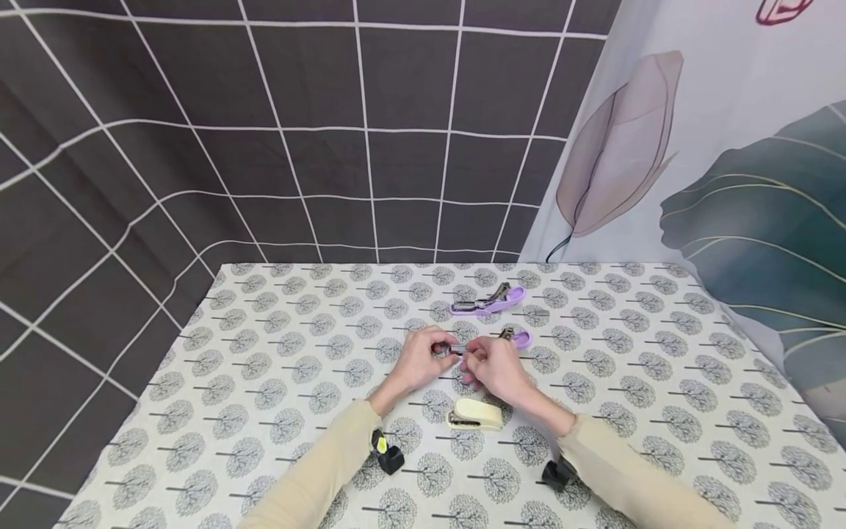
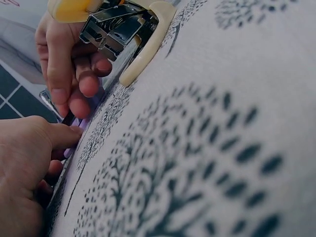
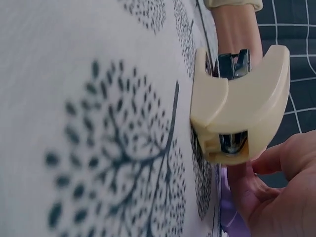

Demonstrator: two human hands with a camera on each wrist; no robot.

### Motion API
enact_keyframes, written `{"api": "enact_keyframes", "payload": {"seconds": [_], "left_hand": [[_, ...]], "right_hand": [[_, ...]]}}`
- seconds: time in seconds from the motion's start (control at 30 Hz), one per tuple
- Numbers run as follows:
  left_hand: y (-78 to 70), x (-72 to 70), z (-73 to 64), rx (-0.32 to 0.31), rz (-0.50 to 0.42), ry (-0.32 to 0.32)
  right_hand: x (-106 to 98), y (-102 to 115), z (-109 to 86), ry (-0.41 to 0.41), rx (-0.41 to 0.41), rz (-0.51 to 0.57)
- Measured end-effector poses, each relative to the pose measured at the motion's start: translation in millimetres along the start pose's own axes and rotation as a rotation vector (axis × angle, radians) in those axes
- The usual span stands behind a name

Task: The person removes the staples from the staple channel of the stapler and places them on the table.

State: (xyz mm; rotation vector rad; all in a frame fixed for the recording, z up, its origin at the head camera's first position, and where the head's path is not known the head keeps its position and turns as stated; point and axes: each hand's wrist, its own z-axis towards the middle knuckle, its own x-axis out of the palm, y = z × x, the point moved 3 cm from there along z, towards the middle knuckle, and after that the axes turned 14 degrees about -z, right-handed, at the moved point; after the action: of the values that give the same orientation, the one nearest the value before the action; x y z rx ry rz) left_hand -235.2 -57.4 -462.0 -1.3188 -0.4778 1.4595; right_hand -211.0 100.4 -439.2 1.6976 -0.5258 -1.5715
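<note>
While my left hand (image 1: 418,360) and right hand (image 1: 499,371) both pinch small metallic strip (image 1: 458,350) just beyond cream stapler (image 1: 482,413), I'd go light: steady with left, nudge with right. Hard squeeze could bend it tbh.

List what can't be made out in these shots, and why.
- Small piece between the left hand and right hand, head view: tiny, partly covered by fingers.
- Nearer purple object, head view: left part hidden behind the right hand.
- Grey strip, head view: too small to identify.
- Cream stapler, left wrist view: top cut off by the upper edge.
</note>
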Motion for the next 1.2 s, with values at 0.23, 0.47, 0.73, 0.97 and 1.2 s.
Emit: {"api": "enact_keyframes", "payload": {"seconds": [0.23,0.47,0.73,0.97,1.2], "left_hand": [[1.1,0.9,-0.5,-0.005,-0.012,-0.002],[1.6,0.7,-0.5,-0.01,-0.017,0.003],[0.2,0.8,-0.7,-0.019,-0.016,0.008],[0.6,0.2,-0.3,0.005,-0.015,0.003],[0.5,0.0,-0.2,0.012,-0.013,0.002]], "right_hand": [[3.8,-2.1,-0.5,0.07,0.198,0.224],[2.6,0.5,-0.1,0.049,0.215,0.298],[5.6,1.5,6.9,-0.024,0.176,0.121],[5.7,3.5,8.5,-0.056,0.108,0.039],[3.8,4.5,6.8,-0.044,0.123,0.067]]}}
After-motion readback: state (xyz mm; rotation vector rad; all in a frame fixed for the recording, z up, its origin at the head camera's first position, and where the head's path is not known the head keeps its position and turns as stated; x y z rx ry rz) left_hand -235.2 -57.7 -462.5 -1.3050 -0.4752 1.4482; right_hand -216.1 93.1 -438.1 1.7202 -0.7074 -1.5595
